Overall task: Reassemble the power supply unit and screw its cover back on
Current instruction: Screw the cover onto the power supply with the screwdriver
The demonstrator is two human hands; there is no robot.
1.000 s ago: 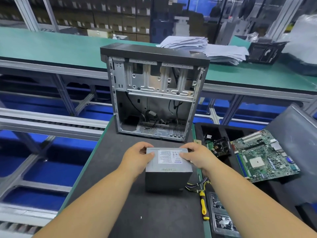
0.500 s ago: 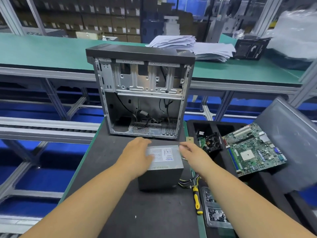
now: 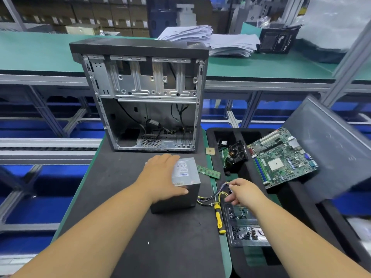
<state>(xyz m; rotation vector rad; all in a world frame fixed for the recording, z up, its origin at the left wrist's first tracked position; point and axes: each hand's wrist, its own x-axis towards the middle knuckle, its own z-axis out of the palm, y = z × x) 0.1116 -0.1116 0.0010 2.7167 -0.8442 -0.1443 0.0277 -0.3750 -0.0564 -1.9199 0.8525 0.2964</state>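
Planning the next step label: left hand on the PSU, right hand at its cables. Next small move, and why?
Probably gather the cable bundle clear with the right hand, which pinches it beside the screwdriver. The left hand already rests on the power supply, steadying it.

Power supply unit [image 3: 185,178]: grey metal box, white label on top, standing on the black mat.
Cable bundle [image 3: 208,198]: yellow and black wires trailing from its 3 o'clock side.

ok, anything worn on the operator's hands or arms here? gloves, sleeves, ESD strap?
Nothing visible. The left hand and right hand are bare, with no gloves, rings, watch or wrist strap. Both forearms are uncovered to the frame edge, with no sleeves in view.
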